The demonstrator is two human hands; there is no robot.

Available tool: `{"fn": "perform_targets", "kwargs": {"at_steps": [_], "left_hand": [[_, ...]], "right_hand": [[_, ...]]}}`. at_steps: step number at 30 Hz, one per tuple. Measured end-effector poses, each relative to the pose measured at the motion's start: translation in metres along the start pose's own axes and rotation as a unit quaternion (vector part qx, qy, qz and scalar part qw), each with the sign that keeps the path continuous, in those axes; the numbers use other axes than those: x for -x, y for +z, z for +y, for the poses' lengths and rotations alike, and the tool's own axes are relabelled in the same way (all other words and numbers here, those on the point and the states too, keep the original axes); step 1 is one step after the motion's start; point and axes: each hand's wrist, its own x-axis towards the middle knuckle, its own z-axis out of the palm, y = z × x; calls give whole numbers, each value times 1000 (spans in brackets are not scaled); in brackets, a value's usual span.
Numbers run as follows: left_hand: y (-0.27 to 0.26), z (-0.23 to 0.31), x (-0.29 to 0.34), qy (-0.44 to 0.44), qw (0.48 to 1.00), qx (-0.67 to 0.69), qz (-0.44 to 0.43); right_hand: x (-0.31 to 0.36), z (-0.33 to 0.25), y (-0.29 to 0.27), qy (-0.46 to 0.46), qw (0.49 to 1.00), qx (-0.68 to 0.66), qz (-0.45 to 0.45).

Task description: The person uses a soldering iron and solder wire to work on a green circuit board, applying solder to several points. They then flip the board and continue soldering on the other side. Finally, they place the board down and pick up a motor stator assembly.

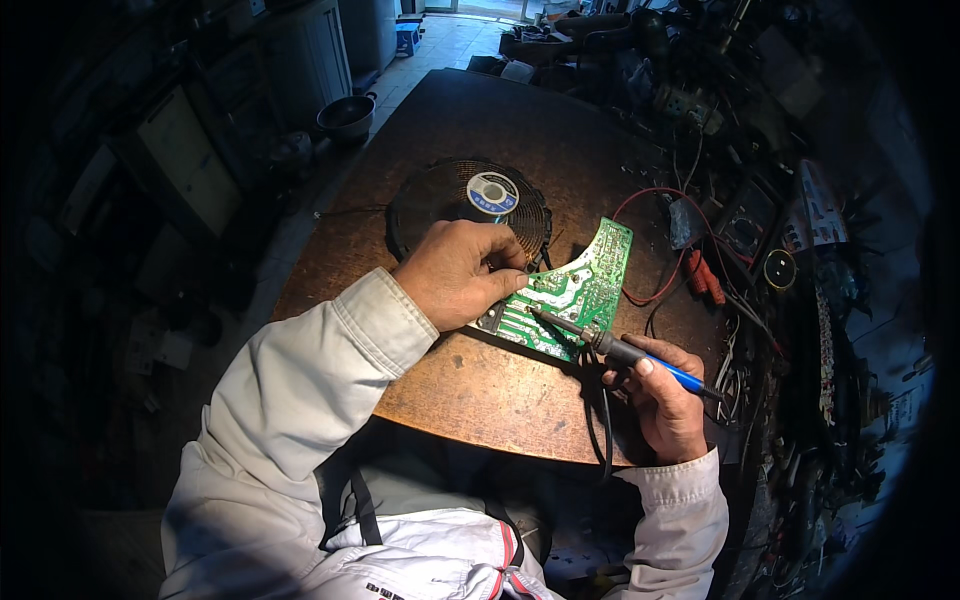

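Observation:
A green circuit board point(600, 270) with a curved upper edge lies solder side up on the table. My right hand point(665, 400) grips a soldering iron point(655, 362) by its blue and black handle. The iron's tip points left and rests on or just above the board's solder joints. Over the board's left edge, my left hand point(462, 272) is closed in a pinch, thumb against fingertips; what it pinches is too small to make out. Beyond that hand a solder spool point(492, 193) with a blue and white label lies on a round black fan grille point(420, 195).
The brown wooden table point(500, 400) has a rounded near edge. A black cord point(606, 430) hangs over that edge beside my right hand. Red leads with red clips point(705, 277) lie at the right, next to heaped tools and wires. A dark pan point(346, 118) stands off the far left side.

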Motion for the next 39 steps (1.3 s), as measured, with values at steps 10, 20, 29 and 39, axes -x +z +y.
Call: {"fn": "perform_targets", "kwargs": {"at_steps": [10, 20, 29, 39], "left_hand": [[1, -3, 0, 9, 1000, -9, 5], [-1, 0, 0, -2, 1000, -6, -2], [0, -1, -1, -3, 1000, -1, -1], [-3, -2, 0, 11, 998, 40, -42]], "right_hand": [[0, -1, 1, 1, 1000, 9, 0], [1, 0, 0, 6, 1000, 3, 4], [0, -1, -1, 3, 1000, 11, -7], [0, 0, 1, -3, 1000, 6, -2]]}}
